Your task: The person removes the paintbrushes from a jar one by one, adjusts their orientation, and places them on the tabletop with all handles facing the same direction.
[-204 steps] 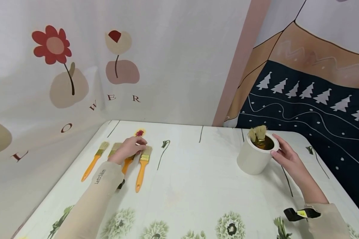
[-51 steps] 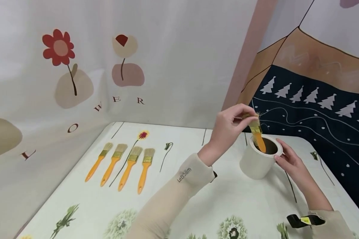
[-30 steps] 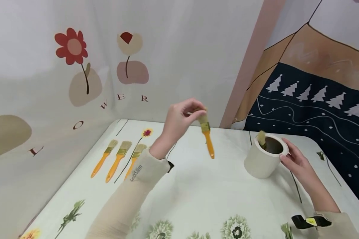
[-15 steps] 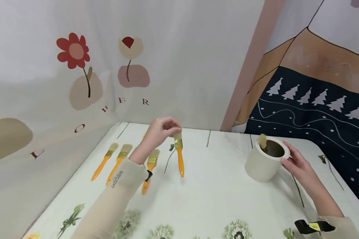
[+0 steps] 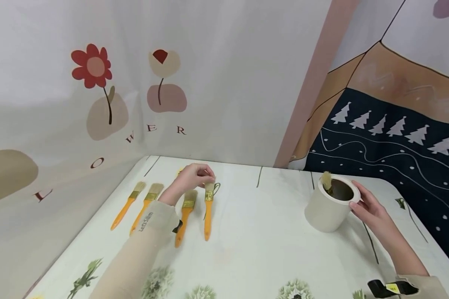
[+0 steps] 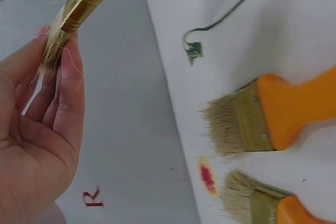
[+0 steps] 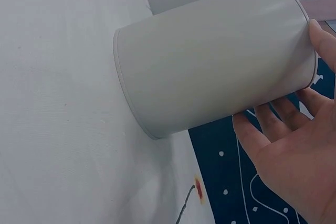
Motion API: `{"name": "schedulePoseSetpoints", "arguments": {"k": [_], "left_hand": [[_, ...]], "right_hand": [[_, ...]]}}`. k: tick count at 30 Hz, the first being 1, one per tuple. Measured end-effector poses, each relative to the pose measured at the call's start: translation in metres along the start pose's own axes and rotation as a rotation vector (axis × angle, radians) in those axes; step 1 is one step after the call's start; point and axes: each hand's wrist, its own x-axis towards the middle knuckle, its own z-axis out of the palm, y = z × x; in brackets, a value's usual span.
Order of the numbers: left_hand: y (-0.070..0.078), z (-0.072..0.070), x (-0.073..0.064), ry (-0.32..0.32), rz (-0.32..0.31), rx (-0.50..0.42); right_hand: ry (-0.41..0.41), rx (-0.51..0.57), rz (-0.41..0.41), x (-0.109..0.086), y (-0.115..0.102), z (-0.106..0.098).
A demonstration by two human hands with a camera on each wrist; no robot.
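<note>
My left hand pinches the pale bristles of a paintbrush, whose orange handle points down toward me. In the left wrist view, this brush seems raised off the tabletop; whether its handle end touches is hard to tell. Several like paintbrushes lie in a row to its left, among them a near one, a partly covered one and the leftmost. With thumb and fingers, my right hand holds a white canister near its rim. One paintbrush stands bristles-up inside the canister.
Beneath everything is a white, flower-printed tabletop. A pale wall cloth hangs behind it, and a dark blue tree-printed cloth is at the right. Bare tabletop lies between the brush row and the canister.
My left hand went from the row to the canister, drew a paintbrush out by its bristles, carried it left and lowered it beside the row. My right hand stays at the canister.
</note>
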Motion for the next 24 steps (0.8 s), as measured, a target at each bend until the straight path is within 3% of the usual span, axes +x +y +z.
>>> {"name": "schedulePoseSetpoints", "arguments": {"k": [15, 24], "left_hand": [[-0.039, 0.016, 0.007, -0.138, -0.132, 0.057], [-0.048, 0.023, 0.008, -0.141, -0.143, 0.121]], "right_hand": [[0.010, -0.032, 0.023, 0.000, 0.000, 0.000], [0.011, -0.015, 0.022, 0.001, 0.001, 0.000]]}}
